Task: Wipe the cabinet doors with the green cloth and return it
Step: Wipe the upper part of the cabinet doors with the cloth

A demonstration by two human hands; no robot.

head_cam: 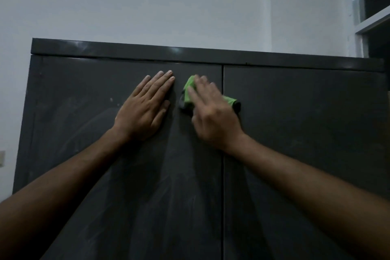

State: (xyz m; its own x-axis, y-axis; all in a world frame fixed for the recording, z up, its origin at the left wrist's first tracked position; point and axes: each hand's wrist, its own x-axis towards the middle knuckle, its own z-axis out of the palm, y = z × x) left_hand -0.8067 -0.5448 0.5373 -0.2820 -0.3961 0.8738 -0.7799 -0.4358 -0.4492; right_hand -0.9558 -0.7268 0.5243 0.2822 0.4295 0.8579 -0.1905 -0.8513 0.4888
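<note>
A tall dark grey cabinet fills the view, with a left door (84,124) and a right door (306,133) split by a thin vertical seam. My left hand (145,107) lies flat on the upper part of the left door, fingers straight and together. My right hand (211,112) presses the bunched green cloth (188,95) against the left door close to the seam, fingers spread over it. The cloth's green fabric shows on both sides of the hand, and most of it is hidden under the palm. Faint wipe streaks mark the left door.
The cabinet's top edge (190,53) runs just above my hands. A pale wall (147,6) rises behind it. A white window frame and sill (373,21) jut in at the upper right. A small wall plate (1,158) sits at the left edge.
</note>
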